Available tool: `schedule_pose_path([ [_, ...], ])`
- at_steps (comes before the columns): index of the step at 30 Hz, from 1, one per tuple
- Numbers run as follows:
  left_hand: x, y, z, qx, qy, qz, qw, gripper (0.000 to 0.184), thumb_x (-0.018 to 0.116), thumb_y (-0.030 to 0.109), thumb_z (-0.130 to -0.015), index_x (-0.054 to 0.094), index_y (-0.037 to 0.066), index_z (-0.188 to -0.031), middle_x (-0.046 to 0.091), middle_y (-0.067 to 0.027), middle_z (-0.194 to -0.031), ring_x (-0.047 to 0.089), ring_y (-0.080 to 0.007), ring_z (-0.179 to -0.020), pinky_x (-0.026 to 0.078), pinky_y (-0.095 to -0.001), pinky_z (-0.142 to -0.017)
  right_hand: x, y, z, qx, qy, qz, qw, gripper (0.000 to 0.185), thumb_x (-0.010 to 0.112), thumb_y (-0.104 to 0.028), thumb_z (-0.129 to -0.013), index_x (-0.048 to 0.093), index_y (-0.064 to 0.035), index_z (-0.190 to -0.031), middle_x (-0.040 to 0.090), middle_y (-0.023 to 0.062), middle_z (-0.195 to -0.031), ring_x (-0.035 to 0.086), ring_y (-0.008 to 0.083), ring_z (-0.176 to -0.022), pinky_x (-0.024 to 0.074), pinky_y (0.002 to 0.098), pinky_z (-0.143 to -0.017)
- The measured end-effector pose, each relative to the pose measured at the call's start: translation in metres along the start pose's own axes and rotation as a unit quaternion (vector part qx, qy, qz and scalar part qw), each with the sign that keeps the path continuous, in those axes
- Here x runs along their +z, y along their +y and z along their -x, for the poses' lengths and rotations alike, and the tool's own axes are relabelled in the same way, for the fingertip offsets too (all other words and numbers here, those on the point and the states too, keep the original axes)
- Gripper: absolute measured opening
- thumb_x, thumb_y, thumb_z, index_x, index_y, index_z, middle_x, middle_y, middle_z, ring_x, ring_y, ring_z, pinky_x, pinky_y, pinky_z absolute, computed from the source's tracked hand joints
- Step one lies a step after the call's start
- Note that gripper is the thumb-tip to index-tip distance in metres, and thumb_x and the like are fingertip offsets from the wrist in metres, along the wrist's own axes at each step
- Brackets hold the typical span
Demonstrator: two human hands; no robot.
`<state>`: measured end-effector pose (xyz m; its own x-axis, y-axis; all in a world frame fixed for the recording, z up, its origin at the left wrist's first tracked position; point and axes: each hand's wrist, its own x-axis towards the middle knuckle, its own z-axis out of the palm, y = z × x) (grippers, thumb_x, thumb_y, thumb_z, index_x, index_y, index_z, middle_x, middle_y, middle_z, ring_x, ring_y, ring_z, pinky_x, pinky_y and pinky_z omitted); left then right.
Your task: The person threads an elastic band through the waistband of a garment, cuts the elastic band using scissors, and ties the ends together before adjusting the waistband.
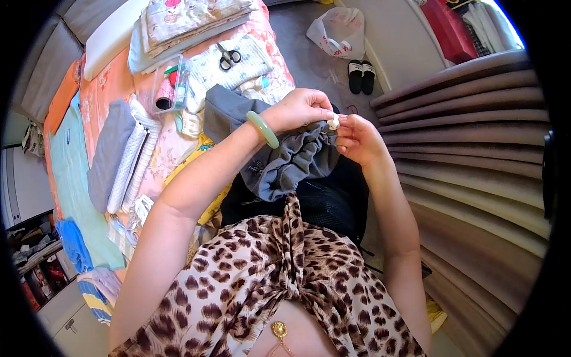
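Observation:
Grey gathered cloth [295, 159] lies bunched over my lap, with a smoother part of it spread toward the bed. At its far right edge a small crumpled white piece [333, 122], which looks like the end of an elastic band, sticks out. My left hand [299, 108], with a pale green bangle [262, 130] on the wrist, is closed in a pinch at this white piece, above the cloth's edge. From the other side my right hand [358, 138] pinches the same piece between thumb and fingers. The exact fingertip contact is too small to make out.
On the bed to the left are black-handled scissors [229, 57], a clear plastic box [171, 83] with thread spools, folded grey cloth [113, 152] and stacked fabrics [193, 24]. Slippers [361, 77] and a white plastic bag [337, 33] are on the floor. A pleated curtain [470, 131] hangs at right.

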<state>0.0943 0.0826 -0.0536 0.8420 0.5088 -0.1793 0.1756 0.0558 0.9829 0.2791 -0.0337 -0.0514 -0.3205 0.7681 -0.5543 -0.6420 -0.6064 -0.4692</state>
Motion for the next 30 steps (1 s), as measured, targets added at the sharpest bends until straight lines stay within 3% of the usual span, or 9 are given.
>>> schedule_pose_path([
  [5, -0.005, -0.010, 0.003, -0.177, -0.042, 0.194, 0.964, 0.009, 0.066, 0.018, -0.090, 0.065, 0.009, -0.092, 0.045, 0.0077, -0.058, 0.030, -0.0032, -0.042, 0.020, -0.0215, -0.039, 0.007, 0.008, 0.002, -0.115, 0.126, 0.286, 0.943, 0.025, 0.069, -0.010, -0.084, 0.061, -0.0061, -0.107, 0.059, -0.0013, -0.083, 0.055, 0.0070, -0.069, 0.0485, 0.0241, -0.066],
  [12, -0.011, -0.012, -0.002, -0.214, -0.040, 0.203, 0.955, 0.009, 0.065, 0.018, -0.091, 0.064, 0.010, -0.094, 0.043, 0.0080, -0.058, 0.030, -0.0027, -0.044, 0.021, -0.0206, -0.040, 0.030, 0.024, -0.003, -0.395, 0.215, 0.600, 0.662, 0.021, 0.072, -0.005, -0.080, 0.061, -0.0044, -0.097, 0.062, 0.0090, -0.085, 0.063, 0.0214, -0.069, 0.0504, 0.0318, -0.062],
  [13, -0.012, -0.011, -0.002, -0.205, -0.043, 0.191, 0.959, 0.009, 0.065, 0.019, -0.092, 0.064, 0.010, -0.094, 0.044, 0.0080, -0.059, 0.031, -0.0026, -0.044, 0.022, -0.0206, -0.041, 0.031, 0.024, -0.003, -0.408, 0.231, 0.616, 0.633, 0.014, 0.071, -0.006, -0.080, 0.062, -0.0061, -0.091, 0.062, 0.0107, -0.087, 0.063, 0.0289, -0.071, 0.0510, 0.0343, -0.063],
  [18, -0.023, -0.007, 0.001, -0.150, -0.051, 0.145, 0.977, 0.009, 0.064, 0.020, -0.093, 0.064, 0.011, -0.094, 0.047, 0.0081, -0.062, 0.036, -0.0017, -0.048, 0.024, -0.0197, -0.043, 0.039, 0.024, 0.001, -0.494, 0.229, 0.651, 0.529, 0.009, 0.071, -0.008, -0.080, 0.064, -0.0073, -0.085, 0.061, 0.0089, -0.085, 0.063, 0.0287, -0.075, 0.0512, 0.0355, -0.065],
  [19, -0.027, -0.009, -0.002, -0.124, -0.043, 0.128, 0.983, 0.010, 0.064, 0.019, -0.093, 0.065, 0.009, -0.092, 0.053, 0.0062, -0.066, 0.045, -0.0036, -0.054, 0.034, -0.0205, -0.047, 0.039, 0.025, 0.003, -0.509, 0.224, 0.653, 0.514, 0.009, 0.072, -0.008, -0.079, 0.064, -0.0074, -0.085, 0.061, 0.0087, -0.085, 0.063, 0.0284, -0.076, 0.0513, 0.0357, -0.066],
  [23, -0.049, -0.038, -0.033, 0.024, 0.141, -0.175, 0.974, 0.017, 0.065, 0.019, -0.086, 0.065, 0.002, -0.089, 0.067, -0.0109, -0.079, 0.065, -0.0221, -0.074, 0.050, -0.0346, -0.070, 0.040, 0.051, 0.011, -0.473, 0.136, 0.653, 0.576, 0.009, 0.071, -0.008, -0.079, 0.064, -0.0056, -0.083, 0.060, 0.0093, -0.085, 0.063, 0.0289, -0.077, 0.0514, 0.0358, -0.067],
  [26, -0.032, -0.036, -0.033, 0.059, 0.153, -0.240, 0.957, 0.011, 0.063, 0.014, -0.090, 0.064, 0.003, -0.090, 0.064, -0.0019, -0.077, 0.059, -0.0123, -0.072, 0.048, -0.0266, -0.068, 0.040, 0.053, 0.015, -0.420, 0.141, 0.664, 0.602, 0.010, 0.071, -0.007, -0.080, 0.065, -0.0056, -0.088, 0.061, 0.0102, -0.087, 0.063, 0.0271, -0.077, 0.0519, 0.0345, -0.069],
  [28, -0.026, -0.034, -0.034, 0.060, 0.063, -0.213, 0.973, 0.020, 0.061, 0.024, -0.092, 0.066, 0.006, -0.100, 0.068, -0.0051, -0.087, 0.066, -0.0173, -0.084, 0.051, -0.0298, -0.076, 0.029, 0.037, 0.011, -0.399, 0.120, 0.594, 0.689, 0.013, 0.070, -0.007, -0.083, 0.066, -0.0050, -0.095, 0.061, 0.0088, -0.090, 0.064, 0.0203, -0.080, 0.0516, 0.0309, -0.072],
  [30, -0.034, -0.036, -0.032, 0.242, 0.152, -0.293, 0.912, 0.026, 0.061, 0.027, -0.093, 0.065, 0.007, -0.109, 0.067, -0.0068, -0.097, 0.065, -0.0179, -0.089, 0.051, -0.0306, -0.082, 0.019, 0.022, 0.014, -0.375, 0.177, 0.470, 0.779, 0.024, 0.067, -0.008, -0.087, 0.065, -0.0027, -0.110, 0.062, 0.0051, -0.100, 0.061, 0.0117, -0.087, 0.0496, 0.0263, -0.077],
])
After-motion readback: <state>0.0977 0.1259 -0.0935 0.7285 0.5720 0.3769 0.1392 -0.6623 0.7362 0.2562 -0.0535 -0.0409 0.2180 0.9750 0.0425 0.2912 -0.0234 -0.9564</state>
